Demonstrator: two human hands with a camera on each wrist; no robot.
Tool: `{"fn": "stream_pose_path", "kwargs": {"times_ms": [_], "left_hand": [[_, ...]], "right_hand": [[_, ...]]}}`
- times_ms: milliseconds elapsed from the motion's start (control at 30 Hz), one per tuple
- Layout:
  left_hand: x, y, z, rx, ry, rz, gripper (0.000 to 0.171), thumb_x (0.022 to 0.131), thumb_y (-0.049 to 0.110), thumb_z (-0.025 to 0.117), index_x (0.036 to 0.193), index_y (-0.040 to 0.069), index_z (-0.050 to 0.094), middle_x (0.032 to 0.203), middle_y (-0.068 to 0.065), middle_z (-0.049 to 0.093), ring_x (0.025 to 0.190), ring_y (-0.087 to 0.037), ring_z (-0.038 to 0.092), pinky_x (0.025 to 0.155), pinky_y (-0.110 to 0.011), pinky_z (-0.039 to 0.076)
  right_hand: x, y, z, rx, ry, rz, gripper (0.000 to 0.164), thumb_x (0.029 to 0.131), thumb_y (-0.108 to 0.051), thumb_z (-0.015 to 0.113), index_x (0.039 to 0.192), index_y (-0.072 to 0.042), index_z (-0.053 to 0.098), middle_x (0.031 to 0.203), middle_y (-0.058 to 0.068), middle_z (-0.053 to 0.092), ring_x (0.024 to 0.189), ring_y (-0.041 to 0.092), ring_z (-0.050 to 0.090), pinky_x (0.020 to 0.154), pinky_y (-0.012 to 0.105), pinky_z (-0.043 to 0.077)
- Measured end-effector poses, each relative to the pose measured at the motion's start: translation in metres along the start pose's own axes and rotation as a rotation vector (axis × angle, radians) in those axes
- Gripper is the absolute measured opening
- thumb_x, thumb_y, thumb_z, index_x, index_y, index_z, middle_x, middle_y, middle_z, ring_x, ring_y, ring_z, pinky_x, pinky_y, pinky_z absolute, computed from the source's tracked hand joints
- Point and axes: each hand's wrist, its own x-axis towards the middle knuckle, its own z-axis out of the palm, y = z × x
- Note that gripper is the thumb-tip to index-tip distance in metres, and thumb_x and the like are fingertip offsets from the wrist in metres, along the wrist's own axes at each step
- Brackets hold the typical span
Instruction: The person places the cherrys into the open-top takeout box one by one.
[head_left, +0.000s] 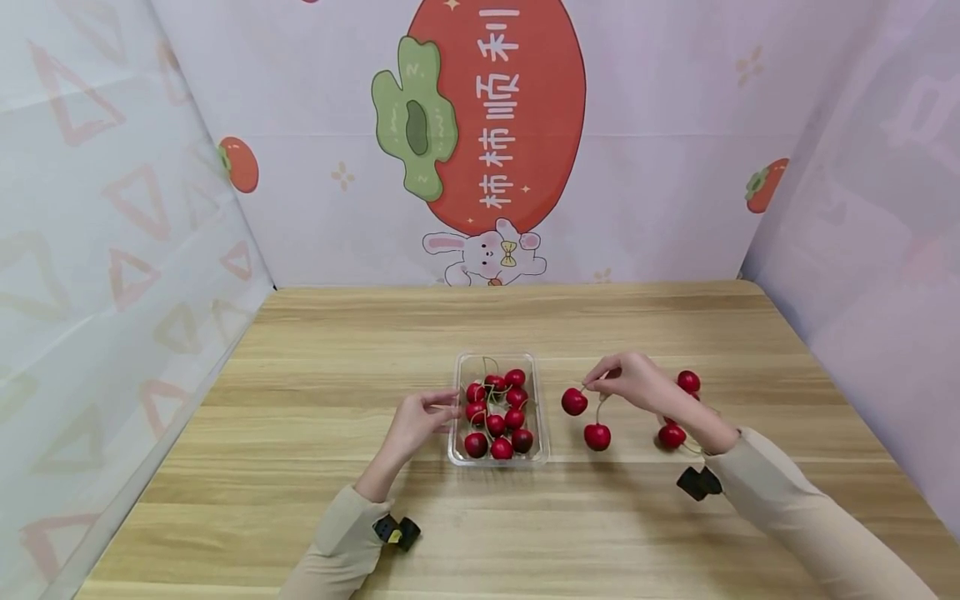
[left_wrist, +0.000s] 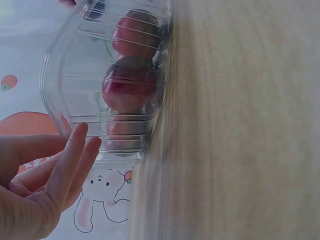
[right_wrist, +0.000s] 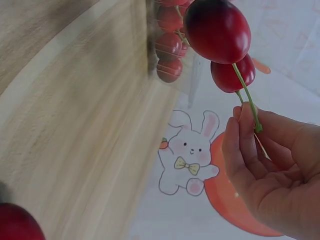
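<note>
A clear plastic box point(head_left: 454, 454) stands mid-table with several red cherries point(head_left: 495, 425) in it, green stems attached. Beside its left wall is my left hand point(head_left: 416, 423), the fingertips point(left_wrist: 79, 131) touching the box near the rim, fingers fairly straight. Right of the box, my right hand point(head_left: 630, 379) pinches the stems of two cherries between thumb and fingers. One held cherry point(head_left: 575, 402) hangs closer to the box; the other held cherry point(head_left: 597, 437) hangs lower. In the right wrist view, the nearer held cherry point(right_wrist: 217, 30) partly covers the one behind it.
More loose cherries point(head_left: 688, 382) lie on the wooden table point(head_left: 300, 450) at the right, partly hidden by my right forearm. A printed cloth backdrop point(head_left: 660, 208) rises behind the table, with cloth walls at left and right.
</note>
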Motion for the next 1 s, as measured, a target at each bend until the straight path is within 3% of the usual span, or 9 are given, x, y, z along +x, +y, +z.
{"fn": "stream_pose_path", "kwargs": {"times_ms": [133,233,567,1000], "left_hand": [[-0.009,0.015,0.001,0.018,-0.005,-0.001,0.031,0.082,-0.005,0.056,0.112,-0.012,0.054,0.106,-0.029,0.056,0.089,-0.039,0.059,0.069,-0.036,0.057],[-0.01,0.016,0.001,0.021,-0.006,-0.007,0.031,0.082,-0.005,0.056,0.112,-0.012,0.054,0.106,-0.029,0.056,0.09,-0.039,0.059,0.069,-0.036,0.057],[0.009,-0.014,0.0,-0.009,0.023,-0.017,0.031,0.081,-0.002,0.06,0.111,-0.006,0.058,0.104,-0.024,0.06,0.084,-0.031,0.062,0.064,-0.031,0.057],[0.011,-0.019,0.002,-0.006,0.032,-0.017,0.03,0.08,-0.003,0.06,0.11,-0.005,0.059,0.102,-0.021,0.061,0.083,-0.029,0.063,0.064,-0.03,0.057]], "right_hand": [[0.005,-0.006,0.001,0.029,0.005,0.003,0.013,0.082,-0.005,0.06,0.088,0.006,0.067,0.081,0.013,0.065,0.066,0.016,0.061,0.061,0.024,0.055],[0.01,-0.009,0.002,0.041,0.007,0.011,0.013,0.082,-0.004,0.061,0.088,0.006,0.067,0.082,0.015,0.065,0.065,0.015,0.061,0.06,0.021,0.054],[0.026,-0.013,0.008,0.075,0.01,0.076,0.018,0.082,-0.009,0.062,0.09,0.006,0.067,0.085,0.017,0.066,0.066,0.014,0.062,0.063,0.024,0.054],[0.043,-0.025,0.023,0.156,0.009,0.115,0.018,0.081,-0.006,0.061,0.091,0.009,0.066,0.087,0.016,0.066,0.066,0.014,0.063,0.065,0.027,0.056]]}}
